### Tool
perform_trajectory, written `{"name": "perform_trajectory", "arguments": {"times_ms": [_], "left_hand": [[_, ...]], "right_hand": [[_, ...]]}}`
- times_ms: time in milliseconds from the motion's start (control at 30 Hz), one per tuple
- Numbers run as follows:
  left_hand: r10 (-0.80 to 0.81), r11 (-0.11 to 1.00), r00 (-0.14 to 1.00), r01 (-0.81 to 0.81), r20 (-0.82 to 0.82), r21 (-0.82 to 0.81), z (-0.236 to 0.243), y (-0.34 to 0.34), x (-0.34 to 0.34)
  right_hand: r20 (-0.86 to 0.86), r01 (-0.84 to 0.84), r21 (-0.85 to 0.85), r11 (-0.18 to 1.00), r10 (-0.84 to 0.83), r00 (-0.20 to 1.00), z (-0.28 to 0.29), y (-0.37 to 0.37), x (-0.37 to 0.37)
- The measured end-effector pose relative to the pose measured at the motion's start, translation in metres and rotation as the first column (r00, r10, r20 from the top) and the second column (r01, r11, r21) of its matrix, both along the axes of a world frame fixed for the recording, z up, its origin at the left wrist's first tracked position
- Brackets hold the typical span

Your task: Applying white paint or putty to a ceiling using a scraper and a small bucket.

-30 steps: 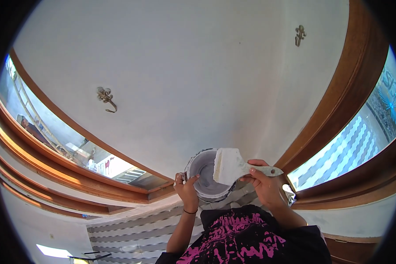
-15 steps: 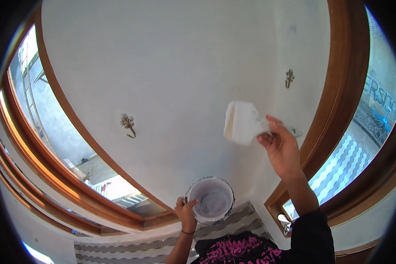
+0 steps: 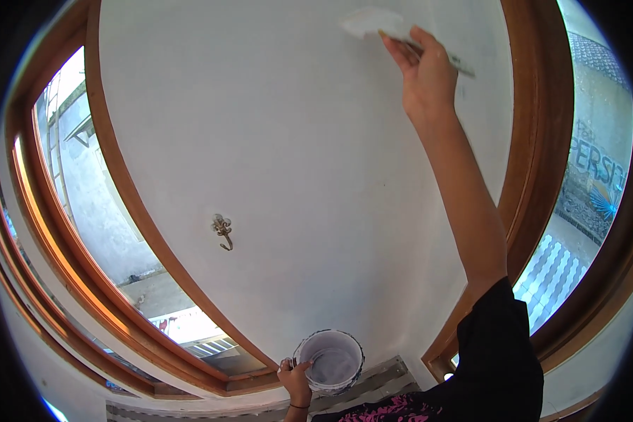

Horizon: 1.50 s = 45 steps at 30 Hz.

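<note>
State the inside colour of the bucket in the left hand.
The bucket is pale greyish white inside, best seen in the head view.

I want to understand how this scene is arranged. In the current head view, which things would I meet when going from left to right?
Ladder seen through the left window, wall hook, bucket, right hand, blue starburst seen outside.

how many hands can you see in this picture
2. The left hand holds the bucket by its rim, near the bottom of the picture. The right hand is raised near the top, gripping the wide brush. No other hands show.
</note>
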State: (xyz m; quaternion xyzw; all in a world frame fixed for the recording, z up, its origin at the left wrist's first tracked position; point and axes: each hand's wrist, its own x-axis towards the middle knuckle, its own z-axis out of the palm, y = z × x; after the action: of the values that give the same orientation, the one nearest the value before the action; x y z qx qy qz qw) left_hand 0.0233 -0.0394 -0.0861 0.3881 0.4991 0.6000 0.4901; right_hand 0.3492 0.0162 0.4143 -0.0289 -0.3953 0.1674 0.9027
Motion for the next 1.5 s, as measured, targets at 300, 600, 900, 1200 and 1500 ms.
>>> {"name": "perform_trajectory", "arguments": {"times_ms": [300, 600, 900, 1200, 1500], "left_hand": [[0.055, 0.999, 0.998, -0.055, 0.040, -0.003, -0.018, 0.001, -0.010], [0.047, 0.999, 0.997, -0.046, -0.063, 0.015, -0.024, -0.001, -0.008], [0.053, 0.998, 0.996, -0.052, -0.069, 0.021, -0.015, -0.004, -0.007], [0.032, 0.999, 0.995, -0.034, -0.094, -0.016, -0.030, -0.003, -0.009], [0.047, 0.999, 0.995, -0.045, -0.085, 0.020, -0.046, 0.002, -0.013]], "right_hand": [[-0.031, 0.156, 0.002, 0.988, -0.155, 0.987, 0.081, 0.018, -0.039], [-0.076, 0.262, 0.029, 0.965, -0.260, 0.963, 0.032, 0.043, -0.025], [0.279, 0.659, 0.386, 0.646, -0.763, 0.584, 0.065, 0.007, 0.008], [0.295, 0.485, 0.866, 0.122, -0.907, -0.299, 0.090, 0.003, 0.013], [0.320, 0.508, 0.854, 0.111, -0.882, -0.347, 0.012, 0.032, 0.043]]}}
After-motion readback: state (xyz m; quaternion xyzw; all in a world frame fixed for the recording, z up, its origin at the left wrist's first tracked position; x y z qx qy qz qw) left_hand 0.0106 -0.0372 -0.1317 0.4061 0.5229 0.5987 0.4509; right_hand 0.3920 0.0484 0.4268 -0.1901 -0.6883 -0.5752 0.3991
